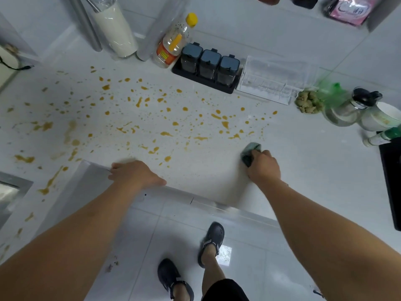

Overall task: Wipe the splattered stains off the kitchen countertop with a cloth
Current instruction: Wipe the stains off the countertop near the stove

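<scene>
I am gripping a bunched green cloth (251,153) in my right hand (263,168), fingers curled over it, and pressing it down on the white table (303,161) just right of the orange-brown stains (138,118), which are lying spattered across the middle and left of the surface. My left hand (134,173) is resting flat on the near edge of the table, fingers relaxed and holding nothing, well apart from the right. Behind the stains a yellow-capped bottle (175,42) and a black tray of three spice jars (209,66) are standing against the wall.
</scene>
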Action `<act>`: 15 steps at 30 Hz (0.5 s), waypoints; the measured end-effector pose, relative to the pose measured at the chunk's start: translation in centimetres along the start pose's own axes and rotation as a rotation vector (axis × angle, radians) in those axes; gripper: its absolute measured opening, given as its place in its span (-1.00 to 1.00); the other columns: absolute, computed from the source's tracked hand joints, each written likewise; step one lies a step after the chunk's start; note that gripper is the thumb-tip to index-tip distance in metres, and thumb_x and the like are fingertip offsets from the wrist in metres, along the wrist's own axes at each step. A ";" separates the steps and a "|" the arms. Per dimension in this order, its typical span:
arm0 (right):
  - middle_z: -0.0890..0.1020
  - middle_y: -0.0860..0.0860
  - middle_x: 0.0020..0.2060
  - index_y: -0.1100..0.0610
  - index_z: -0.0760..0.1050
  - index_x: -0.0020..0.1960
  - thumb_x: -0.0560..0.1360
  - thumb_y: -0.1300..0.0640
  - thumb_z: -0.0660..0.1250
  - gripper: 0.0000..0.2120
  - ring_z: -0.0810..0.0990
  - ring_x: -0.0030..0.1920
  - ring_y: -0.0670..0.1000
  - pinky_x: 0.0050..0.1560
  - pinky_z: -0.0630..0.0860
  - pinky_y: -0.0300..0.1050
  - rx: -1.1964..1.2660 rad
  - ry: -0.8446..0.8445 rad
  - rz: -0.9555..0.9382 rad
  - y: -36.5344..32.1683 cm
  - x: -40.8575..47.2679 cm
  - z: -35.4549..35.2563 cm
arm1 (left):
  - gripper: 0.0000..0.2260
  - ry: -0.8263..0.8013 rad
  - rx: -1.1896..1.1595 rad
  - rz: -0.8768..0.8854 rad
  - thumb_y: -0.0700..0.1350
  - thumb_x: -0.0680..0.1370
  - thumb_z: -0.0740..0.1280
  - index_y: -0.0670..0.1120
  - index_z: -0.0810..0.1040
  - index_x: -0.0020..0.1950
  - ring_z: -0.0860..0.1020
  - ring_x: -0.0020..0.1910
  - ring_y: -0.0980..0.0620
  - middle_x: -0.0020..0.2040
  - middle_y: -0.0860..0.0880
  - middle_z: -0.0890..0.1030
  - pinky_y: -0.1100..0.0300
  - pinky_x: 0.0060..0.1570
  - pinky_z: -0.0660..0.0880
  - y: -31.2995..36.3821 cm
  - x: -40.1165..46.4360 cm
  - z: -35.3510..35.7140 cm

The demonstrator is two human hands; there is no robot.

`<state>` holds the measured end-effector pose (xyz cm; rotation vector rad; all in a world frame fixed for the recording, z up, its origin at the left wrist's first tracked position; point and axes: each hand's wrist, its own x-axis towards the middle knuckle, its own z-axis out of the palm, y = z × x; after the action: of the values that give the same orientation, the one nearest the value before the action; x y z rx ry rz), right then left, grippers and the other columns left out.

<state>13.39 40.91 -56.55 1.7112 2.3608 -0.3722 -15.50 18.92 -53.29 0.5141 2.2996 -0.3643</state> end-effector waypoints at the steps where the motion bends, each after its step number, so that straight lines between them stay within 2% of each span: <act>1: 0.43 0.14 0.21 0.05 0.45 0.39 0.52 0.11 0.27 -0.57 0.51 0.10 0.25 0.02 0.48 -0.03 0.009 0.000 0.041 0.6 0.5 -0.1 | 0.18 0.024 -0.013 -0.007 0.51 0.20 0.53 -0.14 0.28 0.61 0.12 0.59 -0.42 0.60 -0.46 0.08 -0.25 0.52 0.22 0.0 -0.2 0.2; 3: 0.40 0.14 0.26 0.08 0.44 0.40 0.50 0.10 0.27 -0.55 0.53 0.09 0.25 -0.05 0.42 -0.07 0.042 -0.007 0.100 0.0 1.3 0.2 | 0.20 0.044 -0.029 -0.010 0.49 0.21 0.54 -0.16 0.23 0.63 0.08 0.60 -0.43 0.60 -0.49 -0.02 -0.25 0.53 0.20 0.1 -0.3 0.4; 5: 0.37 0.15 0.30 0.10 0.44 0.39 0.50 0.08 0.26 -0.54 0.54 0.09 0.25 -0.06 0.40 -0.08 0.071 -0.008 0.096 -2.1 1.1 0.9 | 0.22 0.043 -0.037 -0.007 0.48 0.21 0.55 -0.17 0.21 0.64 0.07 0.60 -0.43 0.60 -0.49 -0.03 -0.26 0.54 0.18 0.2 -0.3 0.5; 8: 0.41 0.16 0.27 0.11 0.49 0.32 0.51 -0.02 0.21 -0.58 0.54 0.04 0.25 -0.02 0.44 -0.05 0.112 -0.008 -0.046 -6.0 -0.7 1.9 | 0.24 0.035 -0.031 -0.015 0.47 0.21 0.56 -0.18 0.17 0.65 0.07 0.60 -0.43 0.60 -0.49 -0.01 -0.27 0.55 0.17 0.3 -0.3 0.3; 11: 0.45 0.16 0.22 0.11 0.48 0.32 0.49 0.07 0.26 -0.60 0.51 -0.03 0.21 -0.05 0.46 -0.04 0.092 -0.041 -0.257 -8.6 -3.3 3.2 | 0.24 0.024 -0.016 -0.038 0.46 0.20 0.57 -0.17 0.17 0.65 0.08 0.60 -0.43 0.61 -0.47 0.01 -0.28 0.55 0.17 0.5 -0.5 0.1; 15: 0.43 0.08 0.10 0.03 0.49 0.38 0.48 0.14 0.26 -0.53 0.54 -0.05 0.20 -0.07 0.41 -0.13 0.259 -0.097 -0.299 -6.9 -4.2 2.3 | 0.27 0.000 -0.002 -0.064 0.47 0.17 0.58 -0.15 0.16 0.66 0.12 0.59 -0.42 0.61 -0.41 0.10 -0.28 0.53 0.21 0.8 0.0 -0.3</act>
<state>8.12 34.30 -56.82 1.3920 2.5905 -0.8219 -15.28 19.71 -53.15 0.4398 2.3201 -0.3935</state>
